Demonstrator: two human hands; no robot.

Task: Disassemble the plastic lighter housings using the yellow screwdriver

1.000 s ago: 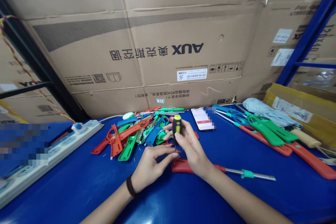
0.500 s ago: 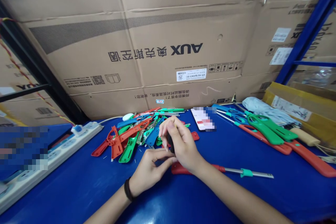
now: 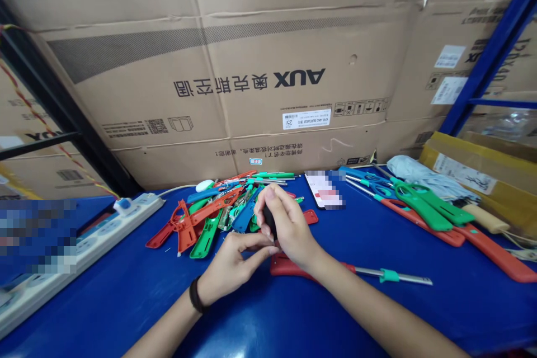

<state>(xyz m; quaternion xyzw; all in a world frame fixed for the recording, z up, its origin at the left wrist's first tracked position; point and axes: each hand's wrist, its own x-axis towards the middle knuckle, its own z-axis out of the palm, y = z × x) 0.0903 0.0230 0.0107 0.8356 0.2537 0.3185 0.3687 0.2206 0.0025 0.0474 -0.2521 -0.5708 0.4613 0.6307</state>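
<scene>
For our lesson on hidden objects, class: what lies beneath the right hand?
A red handle shows on both sides of the right hand; the stretch between is covered.

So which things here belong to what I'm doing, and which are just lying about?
Apparently part of the job:
Dark-handled tool in your right hand
Red lighter near your left hand
Loose coloured casings
Other lighters on the right

Probably just lying about:
Phone
Power strip
Pale blue bundle
Yellow-taped box
</scene>
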